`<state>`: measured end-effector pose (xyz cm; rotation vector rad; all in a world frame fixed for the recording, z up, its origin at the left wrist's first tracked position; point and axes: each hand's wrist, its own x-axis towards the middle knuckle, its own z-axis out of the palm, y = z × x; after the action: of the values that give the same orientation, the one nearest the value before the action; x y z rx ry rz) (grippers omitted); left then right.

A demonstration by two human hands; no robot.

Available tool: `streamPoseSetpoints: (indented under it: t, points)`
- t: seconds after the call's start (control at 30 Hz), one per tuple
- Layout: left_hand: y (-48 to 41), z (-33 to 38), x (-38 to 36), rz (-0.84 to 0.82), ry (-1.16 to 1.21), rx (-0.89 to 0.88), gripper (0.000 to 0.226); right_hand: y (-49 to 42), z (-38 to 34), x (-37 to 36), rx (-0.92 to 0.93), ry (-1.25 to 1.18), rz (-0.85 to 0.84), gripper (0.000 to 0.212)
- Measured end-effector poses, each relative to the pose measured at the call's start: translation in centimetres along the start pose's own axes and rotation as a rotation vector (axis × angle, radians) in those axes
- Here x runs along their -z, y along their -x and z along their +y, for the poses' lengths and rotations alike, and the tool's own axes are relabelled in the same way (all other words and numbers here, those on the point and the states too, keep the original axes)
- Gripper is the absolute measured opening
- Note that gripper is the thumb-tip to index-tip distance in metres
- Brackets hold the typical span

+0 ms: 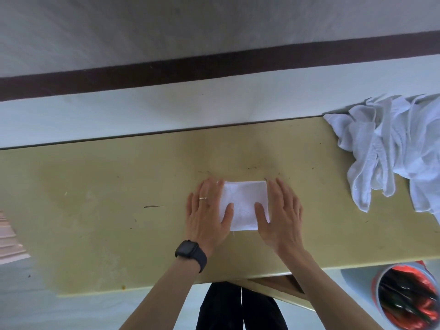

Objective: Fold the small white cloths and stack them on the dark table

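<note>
Head view, centre: left hand (207, 217) and right hand (281, 217) lie flat on a folded cloth (245, 198), fingers (207, 188) straight, gripping nothing; blurred stack (9, 236), perhaps cloths, far left.

Soft, even light, fairly bright, with no glare. A faint dull shadow sits mid-table (238, 151). Wide-angle bending bows the straight edges. The pale pile (12, 236) at 9 o'clock smears, perhaps from motion blur.

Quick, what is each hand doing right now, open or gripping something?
Left hand: open, fingers flat, thumb pressing the small folded white cloth.
Right hand: open, flat, thumb pressing the same cloth.
</note>
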<state>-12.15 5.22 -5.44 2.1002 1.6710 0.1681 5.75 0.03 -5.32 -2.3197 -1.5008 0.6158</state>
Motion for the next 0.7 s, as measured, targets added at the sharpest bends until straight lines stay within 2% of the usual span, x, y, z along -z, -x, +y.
streamPoseSetpoints:
  t: [0.1,0.17,0.33,0.47,0.57,0.7]
  points:
    - [-1.3,2.1,1.5,-0.022,0.150,0.374,0.054,-0.6,-1.4,0.9,-0.272,-0.100,0.004,0.056]
    - [-2.4,3.1,1.7,-0.074,0.162,0.476,0.047,-1.5,-2.3,1.2,-0.382,-0.136,-0.048,0.050]
    - [-3.8,4.0,1.4,-0.138,0.305,0.609,0.035,-3.7,-4.2,1.4,-0.528,-0.177,-0.169,0.042]
    - [-4.4,4.0,1.4,-0.164,0.359,0.660,0.021,-4.4,-4.2,1.9,-0.618,-0.286,-0.218,0.028]
    - [-4.6,3.6,1.3,-0.178,0.419,0.673,0.017,-4.5,-3.6,2.2,-0.596,-0.349,-0.251,0.023]
    - [-3.5,3.8,2.4,-0.130,0.651,0.659,0.017,-3.8,-2.9,2.9,-0.522,-0.552,-0.239,0.020]
